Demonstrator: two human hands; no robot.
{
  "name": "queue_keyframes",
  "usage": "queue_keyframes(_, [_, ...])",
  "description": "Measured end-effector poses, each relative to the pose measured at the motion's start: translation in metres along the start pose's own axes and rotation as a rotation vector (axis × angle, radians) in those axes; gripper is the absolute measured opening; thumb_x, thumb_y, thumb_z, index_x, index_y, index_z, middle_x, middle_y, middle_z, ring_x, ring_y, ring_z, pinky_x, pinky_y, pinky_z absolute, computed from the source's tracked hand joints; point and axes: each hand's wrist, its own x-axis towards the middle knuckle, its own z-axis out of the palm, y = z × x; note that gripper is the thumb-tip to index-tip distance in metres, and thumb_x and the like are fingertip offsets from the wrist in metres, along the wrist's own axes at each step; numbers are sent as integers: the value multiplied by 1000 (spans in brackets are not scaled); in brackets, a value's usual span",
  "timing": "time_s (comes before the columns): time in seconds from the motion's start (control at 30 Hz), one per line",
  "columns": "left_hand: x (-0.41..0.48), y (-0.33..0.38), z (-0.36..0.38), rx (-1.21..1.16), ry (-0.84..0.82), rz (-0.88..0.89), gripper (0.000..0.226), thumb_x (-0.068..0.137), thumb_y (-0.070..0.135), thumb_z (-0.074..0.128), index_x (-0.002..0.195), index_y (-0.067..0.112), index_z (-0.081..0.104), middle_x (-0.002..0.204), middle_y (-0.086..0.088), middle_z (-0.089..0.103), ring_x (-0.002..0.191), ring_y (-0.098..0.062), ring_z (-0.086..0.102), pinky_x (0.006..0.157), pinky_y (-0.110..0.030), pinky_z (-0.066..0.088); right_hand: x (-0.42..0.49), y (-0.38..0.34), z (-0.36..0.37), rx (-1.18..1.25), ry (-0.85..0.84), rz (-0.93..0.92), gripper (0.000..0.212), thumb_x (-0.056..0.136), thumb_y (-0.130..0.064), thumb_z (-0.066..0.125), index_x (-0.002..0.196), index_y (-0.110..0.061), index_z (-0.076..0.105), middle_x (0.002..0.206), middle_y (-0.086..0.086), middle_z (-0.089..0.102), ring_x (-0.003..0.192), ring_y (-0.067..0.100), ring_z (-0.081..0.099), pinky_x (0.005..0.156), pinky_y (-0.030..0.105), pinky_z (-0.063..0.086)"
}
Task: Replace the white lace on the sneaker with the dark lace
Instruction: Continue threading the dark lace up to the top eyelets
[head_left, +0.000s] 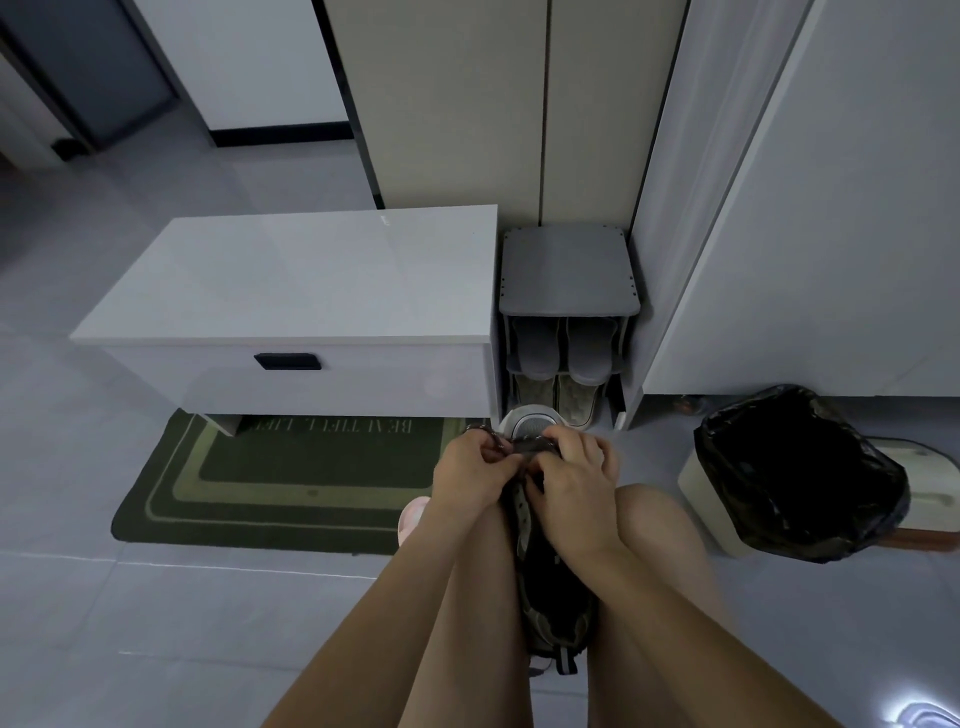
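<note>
– Fingers (501, 457) of the left hand (467, 475) are curled tight, pinching the dark lace (530, 443). That's from the head view, the only feed I have.
– And the right hand (574, 483)?
– Curled too, pressed onto the far end of the sneaker (558, 618), its thumb side meeting the left. I read it as gripping the same lace, but the knuckles hide which eyelet it works.
– Where's the sneaker itself?
– Wedged lengthwise between the person's bare legs, heel tab nearest me, toe pointing away. I'd say the legs clamp it so both hands are free for threading.
– Lace path?
– It runs across the sneaker's far end between the two hands, with a small loop poking out just beyond the left knuckles. I judge the threading is at the toe-end eyelets, so early in the relacing.
– Any white lace?
– None that I can see on the sneaker or around it. A pale round thing (530, 423) sits just past the sneaker's far end; toe cap or something separate, I can't tell.
– Surroundings?
– Well beyond the sneaker is a low white cabinet (291, 280) with a slipper rack (569, 270) beside it. Left of the sneaker lie a green mat (270, 493) and a pink slipper (413, 514) near the left wrist. Right of it, apart, stands a bin (698, 493) lined in black.
</note>
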Motion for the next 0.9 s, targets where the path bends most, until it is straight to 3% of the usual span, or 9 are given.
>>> queue_keyframes(0.13, [1, 0, 2, -31, -14, 23, 12, 82, 30, 69, 81, 19, 67, 72, 10, 64, 76, -12, 64, 70, -25, 47, -1, 7, -2, -84, -102, -61, 22, 77, -33, 49, 72, -21, 66, 109, -2, 55, 105, 17, 40, 102, 48, 19])
queue_keyframes(0.23, [1, 0, 3, -101, -27, 20, 15, 84, 28, 69, 80, 13, 68, 70, 4, 65, 72, -15, 63, 71, -28, 48, -1, 9, -12, 22, -144, -9, 27, 76, -40, 42, 74, -26, 64, 114, -4, 51, 108, 20, 36, 101, 48, 22])
queue_keyframes(0.4, [-2, 3, 1, -276, -20, -53, 17, 83, 21, 70, 74, 8, 65, 63, -1, 61, 62, -14, 54, 65, -26, 43, 6, 21, -33, 352, -190, 184, 19, 82, -30, 52, 68, -22, 63, 117, -13, 40, 113, 11, 31, 95, 30, 21])
queue_keyframes(0.5, [-3, 1, -3, -355, -24, -73, 16, 83, 20, 70, 78, 5, 68, 65, -2, 62, 65, -14, 56, 68, -30, 45, 19, 36, -66, 860, -51, 554, 9, 83, -11, 59, 81, -19, 60, 104, -4, 51, 96, 12, 48, 86, 30, 41])
queue_keyframes(0.6, [-4, 0, -3, -412, -36, -78, 10, 81, 15, 69, 74, 9, 69, 62, 1, 62, 62, -13, 54, 67, -32, 44, 28, 64, -113, 1145, 163, 786, 20, 72, -20, 52, 88, -20, 63, 75, -4, 50, 68, 7, 43, 62, 22, 34])
queue_keyframes(0.7, [-8, 7, -5, -497, -60, -89, 20, 83, 12, 66, 65, 19, 67, 71, -6, 66, 63, -12, 54, 64, -29, 42, 28, 72, -138, 942, 2, 611, 17, 75, -20, 51, 83, -14, 64, 78, 1, 54, 71, 11, 46, 66, 28, 37])
queue_keyframes(0.8, [-15, 13, -8, -586, -81, -87, 22, 86, 10, 64, 65, 17, 67, 74, -6, 69, 65, -11, 57, 60, -22, 42, 28, 68, -126, 348, -306, 366, 29, 83, -30, 52, 80, -5, 68, 95, 4, 60, 92, 21, 55, 86, 34, 39])
queue_keyframes(0.87, [-18, 13, -10, -618, -66, -91, 27, 89, 19, 63, 62, 17, 68, 74, -4, 72, 70, -11, 61, 65, -23, 45, 26, 56, -115, -110, -249, 211, 37, 82, -47, 53, 76, -15, 70, 97, -1, 59, 95, 22, 53, 90, 38, 34])
queue_keyframes(0.9, [-19, 12, -12, -625, -50, -94, 32, 90, 23, 62, 59, 18, 68, 73, -5, 72, 70, -11, 63, 67, -23, 46, 26, 46, -111, -185, -162, 142, 34, 81, -50, 55, 74, -21, 69, 96, -3, 59, 93, 22, 54, 89, 38, 32])
